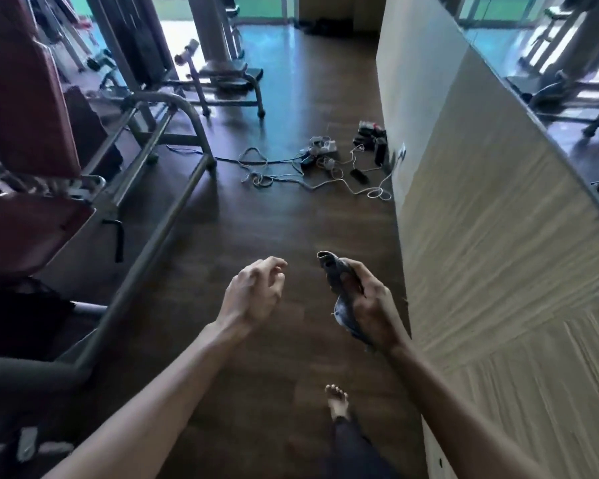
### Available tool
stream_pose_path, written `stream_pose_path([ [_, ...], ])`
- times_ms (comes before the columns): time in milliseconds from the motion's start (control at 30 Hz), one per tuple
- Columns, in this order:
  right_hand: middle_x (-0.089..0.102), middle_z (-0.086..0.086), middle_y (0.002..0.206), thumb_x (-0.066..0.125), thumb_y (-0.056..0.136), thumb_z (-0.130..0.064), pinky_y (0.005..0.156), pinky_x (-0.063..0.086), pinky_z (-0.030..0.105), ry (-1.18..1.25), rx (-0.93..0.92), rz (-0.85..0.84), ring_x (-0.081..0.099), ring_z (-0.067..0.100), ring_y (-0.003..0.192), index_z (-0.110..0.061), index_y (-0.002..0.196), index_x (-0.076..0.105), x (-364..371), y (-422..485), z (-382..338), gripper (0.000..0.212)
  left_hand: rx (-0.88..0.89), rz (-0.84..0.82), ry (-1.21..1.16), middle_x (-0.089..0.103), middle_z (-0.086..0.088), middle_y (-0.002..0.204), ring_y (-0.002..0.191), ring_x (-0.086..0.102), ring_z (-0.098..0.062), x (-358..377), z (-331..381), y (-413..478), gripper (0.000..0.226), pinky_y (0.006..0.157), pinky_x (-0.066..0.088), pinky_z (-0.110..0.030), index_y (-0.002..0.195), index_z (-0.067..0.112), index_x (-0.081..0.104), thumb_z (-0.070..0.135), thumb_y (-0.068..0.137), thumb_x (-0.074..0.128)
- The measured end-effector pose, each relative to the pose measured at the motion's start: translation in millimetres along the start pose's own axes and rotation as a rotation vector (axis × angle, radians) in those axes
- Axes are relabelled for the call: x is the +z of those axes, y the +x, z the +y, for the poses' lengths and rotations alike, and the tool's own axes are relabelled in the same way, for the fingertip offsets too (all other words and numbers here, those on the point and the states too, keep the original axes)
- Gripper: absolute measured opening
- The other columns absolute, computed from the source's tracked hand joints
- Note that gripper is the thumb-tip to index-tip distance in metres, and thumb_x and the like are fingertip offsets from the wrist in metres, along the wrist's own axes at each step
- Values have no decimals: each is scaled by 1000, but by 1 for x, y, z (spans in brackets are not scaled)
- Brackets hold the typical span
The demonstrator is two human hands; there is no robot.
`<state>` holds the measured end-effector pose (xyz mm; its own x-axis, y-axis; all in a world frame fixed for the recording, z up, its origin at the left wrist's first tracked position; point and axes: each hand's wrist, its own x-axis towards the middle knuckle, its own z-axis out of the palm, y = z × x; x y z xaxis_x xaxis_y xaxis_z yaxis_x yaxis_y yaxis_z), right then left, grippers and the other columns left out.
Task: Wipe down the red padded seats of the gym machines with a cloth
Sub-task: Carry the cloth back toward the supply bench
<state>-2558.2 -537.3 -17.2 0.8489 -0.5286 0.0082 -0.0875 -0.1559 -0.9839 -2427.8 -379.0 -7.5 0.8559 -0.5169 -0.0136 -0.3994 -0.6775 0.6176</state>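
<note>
At lower center, the right hand (367,305) grips a crumpled grey cloth (339,281); the left hand (253,292) hangs empty, fingers loosely curled. A red seat (25,233) sits at left.

We look down at dark wood floor (270,209). Our right hand (370,305) grips bunched grey cloth (339,285), one end sticking up above fingers. Our left hand (253,292) held out beside it, fingers loosely curled, holding nothing, apart from cloth. Red padded seat (28,233) and red backrest (25,98) of gym machine at our left, inside grey metal frame (173,205). Tangle of cables and chargers (325,164) on floor by beige wall (481,216). Mirror (550,63) above wall. Our bare foot (338,402) below.
</note>
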Motion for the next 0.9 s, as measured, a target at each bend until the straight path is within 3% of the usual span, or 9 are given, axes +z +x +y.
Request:
stream_pose_path([
  [100, 49, 17, 58, 56, 89, -63, 44, 44, 52, 75, 53, -64, 48, 25, 44, -32, 117, 63, 1, 87, -1, 42, -76, 20, 19, 69, 9, 112, 104, 65, -16, -3, 1, 74, 23, 90, 50, -36, 114, 33, 66, 28, 93, 57],
  [167, 44, 12, 56, 58, 84, -68, 43, 39, 42, 120, 70, -97, 42, 22, 41, -31, 117, 62, 2, 143, -7, 50, -119, 35, 11, 70, 8, 111, 103, 65, -16, -8, 1, 122, 22, 89, 50, -35, 112, 33, 66, 28, 94, 57],
  [300, 42, 8, 50, 56, 96, -52, 42, 34, 24, 91, 83, -164, 41, 21, 41, -30, 117, 62, 14, 253, -16, 31, -155, 58, 11, 69, 9, 109, 101, 64, -15, -22, -3, 221, 23, 88, 50, -34, 114, 32, 66, 27, 94, 57],
  [433, 41, 16, 53, 54, 102, -38, 39, 35, 36, 97, 97, -193, 43, 27, 45, -33, 116, 62, 47, 362, -13, 18, -180, 72, 2, 69, 9, 109, 102, 64, -14, -36, -24, 322, 23, 89, 50, -33, 115, 31, 66, 26, 94, 57],
  [600, 45, 34, 61, 50, 104, -26, 37, 33, 26, 73, 87, -192, 47, 32, 49, -31, 118, 61, 99, 497, -16, 18, -168, 52, -13, 69, 8, 111, 104, 64, -14, -58, -70, 458, 23, 90, 51, -34, 115, 32, 66, 26, 95, 57],
  [733, 43, 43, 70, 48, 104, -22, 45, 37, 39, 125, 88, -168, 42, 33, 53, -29, 115, 62, 140, 598, -26, 19, -140, -10, 35, 68, 8, 113, 107, 62, -14, -86, -102, 566, 23, 88, 47, -32, 117, 31, 65, 28, 96, 55],
  [833, 47, 41, 68, 45, 106, -18, 39, 36, 22, 89, 87, -151, 42, 31, 49, -26, 119, 61, 160, 671, -34, 22, -137, -28, 46, 67, 8, 113, 106, 61, -14, -108, -118, 649, 23, 89, 47, -32, 117, 31, 64, 28, 96, 55],
  [900, 53, 38, 70, 45, 105, -17, 37, 37, 19, 59, 90, -118, 46, 29, 48, -24, 121, 60, 171, 724, -31, 22, -134, -44, 51, 67, 8, 112, 106, 62, -14, -117, -128, 703, 24, 89, 48, -32, 117, 32, 64, 28, 95, 55],
])
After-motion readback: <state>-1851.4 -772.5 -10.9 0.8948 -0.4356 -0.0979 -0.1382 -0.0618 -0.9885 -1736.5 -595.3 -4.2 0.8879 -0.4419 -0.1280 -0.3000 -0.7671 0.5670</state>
